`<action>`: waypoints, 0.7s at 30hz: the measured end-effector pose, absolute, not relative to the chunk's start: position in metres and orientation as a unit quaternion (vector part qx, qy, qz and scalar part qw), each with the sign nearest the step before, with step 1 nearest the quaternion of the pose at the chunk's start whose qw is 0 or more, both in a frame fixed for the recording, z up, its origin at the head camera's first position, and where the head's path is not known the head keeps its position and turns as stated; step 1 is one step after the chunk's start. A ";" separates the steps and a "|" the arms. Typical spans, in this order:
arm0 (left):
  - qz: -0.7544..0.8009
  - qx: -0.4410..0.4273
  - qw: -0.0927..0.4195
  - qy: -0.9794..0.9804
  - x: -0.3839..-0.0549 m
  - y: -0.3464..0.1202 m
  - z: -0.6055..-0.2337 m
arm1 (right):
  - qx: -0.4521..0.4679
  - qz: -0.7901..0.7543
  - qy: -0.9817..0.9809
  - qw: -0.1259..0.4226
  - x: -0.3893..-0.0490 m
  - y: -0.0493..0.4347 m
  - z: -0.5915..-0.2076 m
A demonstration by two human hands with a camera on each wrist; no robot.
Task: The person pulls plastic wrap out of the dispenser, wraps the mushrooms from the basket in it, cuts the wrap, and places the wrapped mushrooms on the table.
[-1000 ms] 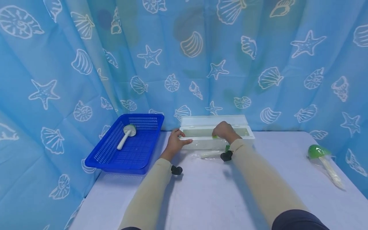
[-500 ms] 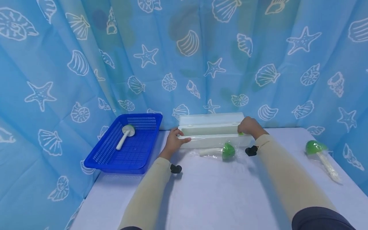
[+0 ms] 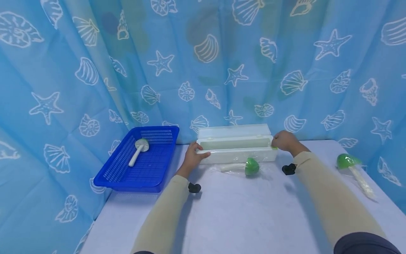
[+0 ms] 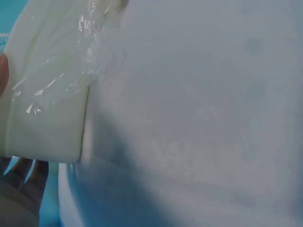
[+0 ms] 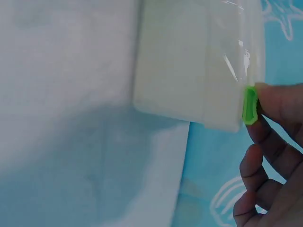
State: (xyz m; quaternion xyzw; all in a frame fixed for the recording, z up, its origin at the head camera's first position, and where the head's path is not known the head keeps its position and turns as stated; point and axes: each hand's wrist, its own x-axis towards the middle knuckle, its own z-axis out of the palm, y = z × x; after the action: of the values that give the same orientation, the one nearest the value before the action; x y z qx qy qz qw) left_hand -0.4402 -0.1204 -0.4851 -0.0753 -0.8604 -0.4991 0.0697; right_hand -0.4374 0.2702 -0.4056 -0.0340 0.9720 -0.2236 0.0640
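Note:
A long white cling film dispenser (image 3: 228, 155) stands at the back of the table, its lid (image 3: 234, 131) raised. Clear film hangs over its front and shows wrinkled in the left wrist view. My left hand (image 3: 191, 158) grips the dispenser's left end, thumb on the front edge and fingers around the side. At the opposite end, my right hand (image 3: 284, 141) pinches a small green slide cutter (image 5: 250, 106) between thumb and index finger, right at the box's corner. The remaining right fingers are loosely bent. Before the box lies a film-wrapped utensil (image 3: 252, 167) with a rounded green head and pale handle.
A blue plastic basket (image 3: 139, 181) stands on the left, holding a white-handled utensil (image 3: 136, 155) with a round head. Another wrapped green-headed utensil (image 3: 355, 174) lies near the table's right edge. Behind the table hangs a blue shell-patterned curtain (image 3: 177, 70).
My right hand has slid rightward with the green cutter, from the middle of the dispenser to its right end, uncovering the wrapped utensil's green head. The left hand keeps its hold.

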 end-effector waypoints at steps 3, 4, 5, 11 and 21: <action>-0.463 -0.092 0.059 -0.880 -0.438 -0.122 -0.482 | -0.086 -0.185 0.978 0.038 -0.431 0.263 -0.411; -0.448 -0.098 0.058 -0.887 -0.437 -0.122 -0.480 | -0.101 -0.174 0.979 0.033 -0.429 0.260 -0.413; -0.434 -0.104 0.056 -0.893 -0.436 -0.122 -0.479 | -0.112 -0.171 0.978 0.031 -0.426 0.258 -0.415; -0.370 -0.141 0.064 -0.916 -0.427 -0.121 -0.476 | -0.196 -0.139 0.969 -0.050 -0.413 0.250 -0.431; -0.314 -0.204 0.176 -0.910 -0.414 -0.117 -0.470 | -0.232 -0.136 0.959 -0.083 -0.398 0.232 -0.435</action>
State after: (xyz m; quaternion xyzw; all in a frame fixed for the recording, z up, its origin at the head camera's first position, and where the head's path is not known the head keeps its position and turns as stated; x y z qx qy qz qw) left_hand -0.4137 -0.1174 -0.4702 -0.2043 -0.9103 -0.3142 0.1761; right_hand -0.3976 0.2320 -0.4350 -0.2325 0.9594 -0.1358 -0.0834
